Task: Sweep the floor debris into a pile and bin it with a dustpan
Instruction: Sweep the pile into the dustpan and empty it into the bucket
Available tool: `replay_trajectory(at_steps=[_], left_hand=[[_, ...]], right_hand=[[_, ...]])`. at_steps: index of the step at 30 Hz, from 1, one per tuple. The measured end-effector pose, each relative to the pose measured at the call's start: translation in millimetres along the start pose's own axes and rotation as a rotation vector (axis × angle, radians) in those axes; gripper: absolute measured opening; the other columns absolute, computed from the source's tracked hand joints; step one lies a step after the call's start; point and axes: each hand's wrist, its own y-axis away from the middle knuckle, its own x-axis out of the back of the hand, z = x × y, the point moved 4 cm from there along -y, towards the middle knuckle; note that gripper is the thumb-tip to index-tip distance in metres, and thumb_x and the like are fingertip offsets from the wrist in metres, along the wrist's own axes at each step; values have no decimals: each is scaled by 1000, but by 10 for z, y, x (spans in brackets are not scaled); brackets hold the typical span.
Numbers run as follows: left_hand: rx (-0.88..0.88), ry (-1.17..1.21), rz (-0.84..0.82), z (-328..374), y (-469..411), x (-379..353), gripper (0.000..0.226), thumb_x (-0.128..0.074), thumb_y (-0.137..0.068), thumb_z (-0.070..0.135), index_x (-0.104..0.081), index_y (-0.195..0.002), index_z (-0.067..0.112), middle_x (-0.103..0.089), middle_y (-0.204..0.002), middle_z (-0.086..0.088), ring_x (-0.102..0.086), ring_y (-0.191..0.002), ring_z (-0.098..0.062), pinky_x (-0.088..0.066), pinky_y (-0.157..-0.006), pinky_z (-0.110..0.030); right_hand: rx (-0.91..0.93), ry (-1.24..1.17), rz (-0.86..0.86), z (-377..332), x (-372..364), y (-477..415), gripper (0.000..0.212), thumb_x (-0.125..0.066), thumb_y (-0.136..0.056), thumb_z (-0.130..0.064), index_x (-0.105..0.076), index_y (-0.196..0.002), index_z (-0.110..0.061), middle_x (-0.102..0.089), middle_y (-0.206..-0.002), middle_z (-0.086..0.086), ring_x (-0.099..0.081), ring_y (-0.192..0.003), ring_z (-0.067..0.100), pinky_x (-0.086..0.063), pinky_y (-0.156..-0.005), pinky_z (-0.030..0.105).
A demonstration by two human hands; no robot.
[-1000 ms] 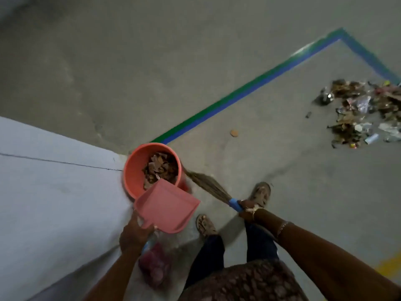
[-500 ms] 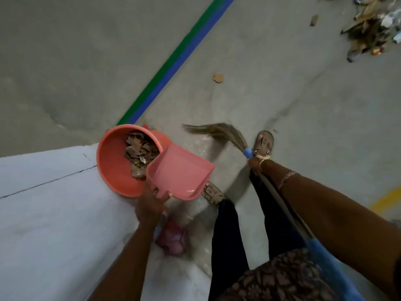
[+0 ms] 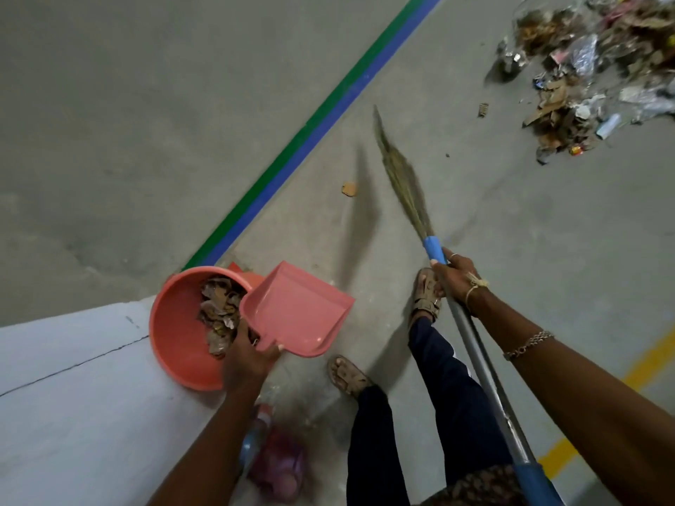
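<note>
Head view, one frame. Landmark: orange bucket (image 3: pixel 175 323), set against the white ledge (image 3: pixel 73 396).

- Bucket partly filled with brown debris (image 3: pixel 219 312).
- Pink dustpan (image 3: pixel 299 312) held just right of the bucket, its back edge over the rim; the tray appears empty. Its handle is gripped by the left hand (image 3: pixel 252 359), fingers curled round it.
- Broom (image 3: pixel 401 180) held right of the bucket, bristles pointing away from it and blurred. The shaft is clasped by the right hand (image 3: pixel 456 279) just below the blue collar.
- Remaining debris pile (image 3: pixel 591 74) lies well apart from the bucket, far up and to the right. One cardboard scrap (image 3: pixel 349 188) lies between bucket and pile, beside the green-blue floor line (image 3: pixel 310 136).

Judgement: one load tipped, most debris unbinned; next load to be fetched.

Method: the scrap should be swept toward the pile on the way. The dustpan lip should be pressed flat to the floor at the pile's bucket-side edge, and short strokes used. The pan should be carried level and tipped low inside the rim.
</note>
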Motion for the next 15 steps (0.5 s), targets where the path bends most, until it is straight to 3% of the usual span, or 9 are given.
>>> replay_trajectory(at_steps=[2,5,8,11,13,15], left_hand=[[0,-2,16,1,-20,-13,83,-90,-69,41,-51,-141,20,-72,-111,-7,-68,-101,-33,-43,-73,-33],[7,12,62,25,-18,-52,74,-91,-70,34,-57,-133,15,-72,-111,-8,-68,-102,-32,-41,-73,-32],[34,69,67,183,-14,-116,67,-91,-72,24,-60,-130,10,-70,-115,-11,-67,-104,-30,-42,-75,-33],[34,97,90,405,-33,-179,69,-93,-70,27,-60,-129,10,-72,-111,-11,-68,-100,-30,-44,-74,-34],[20,85,89,588,-54,-233,71,-94,-67,30,-61,-127,11,-73,-104,-9,-68,-88,-26,-45,-68,-32],[-1,94,73,808,-50,-285,63,-95,-65,33,-61,-116,16,-71,-91,-4,-65,-75,-25,-44,-60,-32]], right_hand=[[1,-29,-121,-166,-352,-33,44,-55,-99,-19,-49,-142,-16,-59,-77,14,-55,-50,20,-51,-44,27],[-33,-44,-244,-369,-898,-192,48,-56,-98,-18,-46,-145,-14,-56,-73,13,-53,-46,20,-47,-38,24],[-128,-74,-338,-486,-1190,-340,38,-53,-99,-15,-49,-134,-2,-52,-67,13,-52,-44,19,-44,-35,21],[-264,-206,-290,-506,-1058,-503,34,-52,-99,-18,-45,-127,0,-53,-74,16,-52,-34,17,-43,-33,20],[-331,-315,-176,-442,-749,-610,32,-53,-99,-17,-41,-125,-3,-52,-83,17,-51,-35,17,-42,-31,19],[-359,-373,-86,-359,-341,-711,29,-53,-99,-18,-39,-122,-5,-50,-78,17,-50,-32,16,-37,-28,16]])
